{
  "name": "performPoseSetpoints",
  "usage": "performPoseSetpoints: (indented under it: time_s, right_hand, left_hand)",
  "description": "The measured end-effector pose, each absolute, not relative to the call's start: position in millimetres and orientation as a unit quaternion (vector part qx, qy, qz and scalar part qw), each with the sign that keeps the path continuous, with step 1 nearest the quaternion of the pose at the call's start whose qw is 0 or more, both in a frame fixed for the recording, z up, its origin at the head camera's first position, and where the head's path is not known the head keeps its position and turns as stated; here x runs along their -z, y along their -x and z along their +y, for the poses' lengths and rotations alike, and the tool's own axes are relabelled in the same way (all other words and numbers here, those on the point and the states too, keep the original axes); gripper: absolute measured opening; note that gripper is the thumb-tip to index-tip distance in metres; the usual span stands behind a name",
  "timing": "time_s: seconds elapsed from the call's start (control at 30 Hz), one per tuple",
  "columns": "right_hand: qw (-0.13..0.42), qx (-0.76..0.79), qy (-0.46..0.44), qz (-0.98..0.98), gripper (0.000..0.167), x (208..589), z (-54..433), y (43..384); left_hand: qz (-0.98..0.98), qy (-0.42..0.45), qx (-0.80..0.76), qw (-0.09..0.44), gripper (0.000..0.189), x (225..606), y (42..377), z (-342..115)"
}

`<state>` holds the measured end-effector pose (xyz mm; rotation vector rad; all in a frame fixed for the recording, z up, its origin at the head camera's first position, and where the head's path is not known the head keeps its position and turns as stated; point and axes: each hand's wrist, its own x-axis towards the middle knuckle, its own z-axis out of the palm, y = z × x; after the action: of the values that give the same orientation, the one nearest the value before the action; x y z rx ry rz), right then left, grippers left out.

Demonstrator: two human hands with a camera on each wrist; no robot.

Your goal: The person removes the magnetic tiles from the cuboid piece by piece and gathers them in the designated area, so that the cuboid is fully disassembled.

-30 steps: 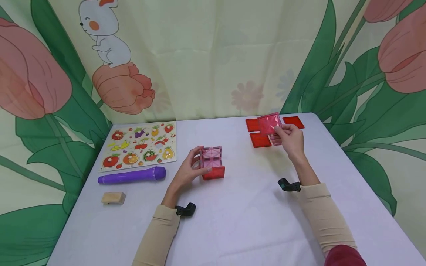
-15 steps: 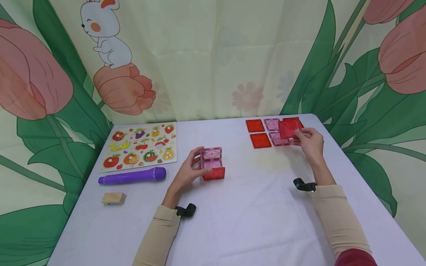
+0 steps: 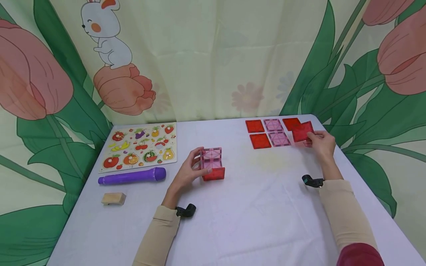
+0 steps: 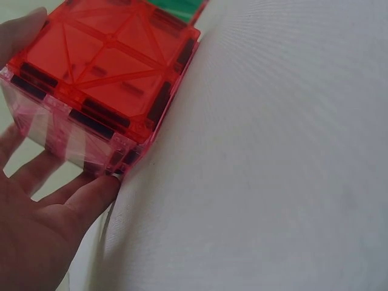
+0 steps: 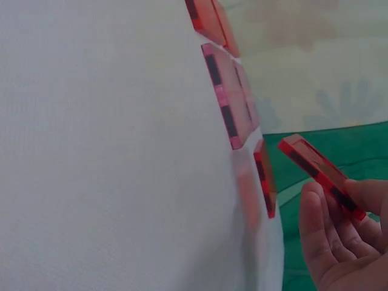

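In the head view my left hand (image 3: 186, 172) holds a small box of magnetic tiles (image 3: 212, 164) on the table, fingers on its left side and thumb at the front. The left wrist view shows a red tile (image 4: 109, 54) as one face and clear pink tiles (image 4: 57, 124) on adjoining sides. My right hand (image 3: 323, 145) pinches a single red magnetic tile (image 3: 302, 131) by its edge. That tile is tilted and raised over the table, as the right wrist view shows, close to a flat red tile (image 3: 290, 123) which it partly overlaps in the head view.
Left of the right hand lie two flat pink tiles (image 3: 279, 139) and two more red ones (image 3: 260, 141). On the table's left are a fruit picture board (image 3: 157, 144), a purple rod with a thicker end (image 3: 129, 177) and a wooden block (image 3: 113, 198). A printed curtain (image 3: 213, 66) hangs behind.
My right hand has carried the red tile rightward, from over the pink tiles to beside the flat red one at the right. The left hand and the tile box have stayed put.
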<state>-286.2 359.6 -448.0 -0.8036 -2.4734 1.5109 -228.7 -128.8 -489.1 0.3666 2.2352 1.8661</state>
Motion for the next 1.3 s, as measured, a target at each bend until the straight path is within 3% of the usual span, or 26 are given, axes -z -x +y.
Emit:
performPoseSetpoints:
  time_s: [0.7,1.03,1.3]
  right_hand:
    - [0.020,-0.489,0.329,-0.808,0.061,465.2,374.5,299.4]
    - [-0.030,-0.393,0.300,-0.869,0.092,465.2,360.7,295.1]
    - [-0.037,-0.355,0.283,-0.890,0.094,468.0,360.1,298.7]
  left_hand:
    - [0.769,-0.110,-0.620,0.107,0.087,491.0,228.7,-128.5]
    - [0.771,-0.112,-0.618,0.103,0.086,491.6,227.8,-128.8]
    - [0.771,-0.113,-0.618,0.103,0.086,490.5,228.2,-128.8]
